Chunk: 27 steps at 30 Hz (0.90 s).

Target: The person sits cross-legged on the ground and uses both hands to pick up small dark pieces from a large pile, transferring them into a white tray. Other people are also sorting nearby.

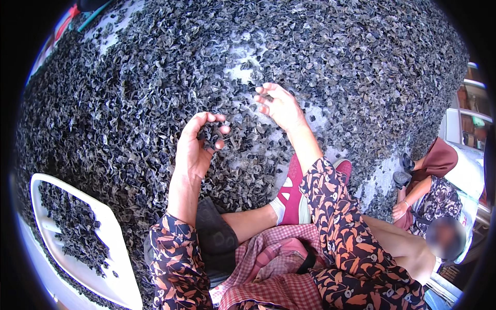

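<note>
A thick spread of dried black fungus pieces covers the ground before me. My left hand is curled palm-inward above it, with a few dark pieces in the cup of its fingers; they hide the middles of some fingers. Farther forward and to the right, my right hand hovers over a thin patch of the spread. Its fingers are bent and apart, and I see nothing clearly held in them. At the lower left stands a white plastic basin with more of the dark pieces inside.
My red shoe and bent leg are at the edge of the spread. Another person sits at the right, near a white sack. Pale ground shows through in places. A green rod lies at the upper left.
</note>
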### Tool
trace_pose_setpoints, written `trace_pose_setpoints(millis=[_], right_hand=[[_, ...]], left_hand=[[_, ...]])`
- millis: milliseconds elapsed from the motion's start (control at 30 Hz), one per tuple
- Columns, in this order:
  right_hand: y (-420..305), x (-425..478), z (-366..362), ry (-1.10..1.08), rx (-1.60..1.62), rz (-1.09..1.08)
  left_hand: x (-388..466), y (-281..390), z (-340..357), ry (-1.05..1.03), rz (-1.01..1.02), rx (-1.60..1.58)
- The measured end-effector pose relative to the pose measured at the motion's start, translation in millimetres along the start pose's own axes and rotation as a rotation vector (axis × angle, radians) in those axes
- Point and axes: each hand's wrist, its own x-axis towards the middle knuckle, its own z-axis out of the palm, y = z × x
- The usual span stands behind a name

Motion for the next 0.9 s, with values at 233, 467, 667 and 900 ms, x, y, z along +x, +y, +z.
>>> trace_pose_setpoints(millis=[233, 467, 667, 900], right_hand=[[30, 40, 11, 0.277, -1.634, -0.686], [29, 38, -7, 0.197, -0.862, -0.426], [14, -12, 15, -0.054, 0.065, -0.098], [27, -56, 94, -0.348, -0.644, -0.483]], left_hand=[[1, 1, 7, 0.003, 0.012, -0.018], [1, 0, 7, 0.008, -0.012, -0.003], [0, -1, 12, 0.052, -0.029, -0.002], [1, -12, 4, 0.180, -0.076, -0.179]])
